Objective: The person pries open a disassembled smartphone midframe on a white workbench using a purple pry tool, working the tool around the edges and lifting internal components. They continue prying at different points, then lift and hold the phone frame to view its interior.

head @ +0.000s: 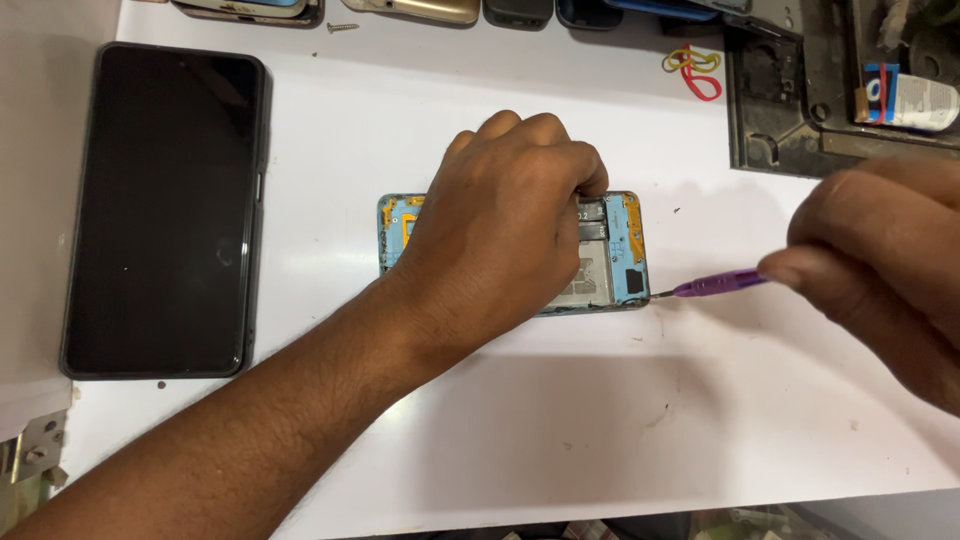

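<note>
1. Two hands were at work on a white table (560, 420).
2. The left hand (500, 225) lay on top of an opened phone (612, 250). Its fingers were curled and pressed down on the phone to keep it flat.
3. The opened phone lay near the middle of the table. It had no back cover, so its blue frame, orange strips and grey metal parts showed. The hand hid much of it.
4. The right hand (880, 265) pinched a thin purple screwdriver (715, 285) between its fingertips. It came in from the right edge and looked blurry.
5. The metal tip of the screwdriver touched the lower right corner of the opened phone.
6. A big black phone (165, 210) lay face up on the left side of the table, well apart from the hands.
7. Some rubber bands (697, 68), yellow and red, lay near the top of the table.
8. A dark, dirty tray (790, 110) sat in the top right corner, just beside the rubber bands.
9. A small screw (342, 27) lay near the top edge, below a row of other phones (420, 10).
</note>
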{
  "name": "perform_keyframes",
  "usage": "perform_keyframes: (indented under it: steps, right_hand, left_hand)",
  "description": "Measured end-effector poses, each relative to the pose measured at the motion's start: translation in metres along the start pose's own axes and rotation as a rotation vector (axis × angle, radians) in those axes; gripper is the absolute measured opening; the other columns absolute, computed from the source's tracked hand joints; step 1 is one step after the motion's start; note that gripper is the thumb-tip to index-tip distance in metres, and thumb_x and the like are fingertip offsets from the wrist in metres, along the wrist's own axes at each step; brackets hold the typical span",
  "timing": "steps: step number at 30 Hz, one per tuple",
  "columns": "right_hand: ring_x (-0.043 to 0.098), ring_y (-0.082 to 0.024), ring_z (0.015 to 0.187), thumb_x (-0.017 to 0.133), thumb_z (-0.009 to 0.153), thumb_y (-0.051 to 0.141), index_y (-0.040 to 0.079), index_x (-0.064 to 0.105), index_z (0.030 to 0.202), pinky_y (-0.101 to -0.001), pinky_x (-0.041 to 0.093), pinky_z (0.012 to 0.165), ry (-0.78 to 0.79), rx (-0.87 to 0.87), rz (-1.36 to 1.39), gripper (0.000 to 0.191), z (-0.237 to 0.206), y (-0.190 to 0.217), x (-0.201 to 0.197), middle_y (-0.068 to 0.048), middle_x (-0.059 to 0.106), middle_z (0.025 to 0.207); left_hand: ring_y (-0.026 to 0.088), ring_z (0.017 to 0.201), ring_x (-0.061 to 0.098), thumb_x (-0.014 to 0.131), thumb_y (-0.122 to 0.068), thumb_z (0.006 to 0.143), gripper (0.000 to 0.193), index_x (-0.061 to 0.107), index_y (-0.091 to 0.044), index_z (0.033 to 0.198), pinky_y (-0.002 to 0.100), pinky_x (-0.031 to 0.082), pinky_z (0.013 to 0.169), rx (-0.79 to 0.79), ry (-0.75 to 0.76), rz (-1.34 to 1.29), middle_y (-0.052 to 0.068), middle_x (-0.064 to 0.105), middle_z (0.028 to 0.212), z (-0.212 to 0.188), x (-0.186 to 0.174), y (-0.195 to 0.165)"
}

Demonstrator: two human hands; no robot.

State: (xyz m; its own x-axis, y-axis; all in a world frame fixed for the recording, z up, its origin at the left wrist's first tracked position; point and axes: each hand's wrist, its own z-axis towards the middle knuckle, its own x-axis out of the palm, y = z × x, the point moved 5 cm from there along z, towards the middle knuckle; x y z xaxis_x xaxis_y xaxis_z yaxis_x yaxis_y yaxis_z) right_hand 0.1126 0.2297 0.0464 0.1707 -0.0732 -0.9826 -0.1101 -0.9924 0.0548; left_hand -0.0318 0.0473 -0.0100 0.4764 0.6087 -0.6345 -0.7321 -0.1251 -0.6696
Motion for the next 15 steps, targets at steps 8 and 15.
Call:
perform_keyframes:
  steps: [8, 15]
  right_hand:
    - [0.066, -0.016, 0.072, 0.079, 0.074, 0.016, 0.011, 0.071, 0.090, -0.0323, 0.053, 0.061, -0.091, -0.204, -0.003, 0.019, -0.005, 0.019, -0.013, -0.008, 0.066, 0.087]
    - [0.067, -0.013, 0.073, 0.080, 0.073, 0.021, 0.009, 0.072, 0.099, -0.0299, 0.053, 0.061, -0.078, -0.149, 0.053, 0.030, -0.005, 0.025, -0.013, -0.008, 0.067, 0.095]
  left_hand:
    - [0.025, 0.087, 0.062, 0.059, 0.008, 0.086, 0.020, 0.075, -0.004, 0.088, 0.044, 0.049, 0.084, 0.011, -0.004, 0.003, 0.009, 0.069, 0.086, -0.001, 0.000, 0.001]
    - [0.025, 0.088, 0.062, 0.059, 0.009, 0.085, 0.021, 0.075, -0.004, 0.088, 0.044, 0.049, 0.083, 0.020, -0.012, 0.003, 0.009, 0.069, 0.086, 0.000, 0.000, 0.001]
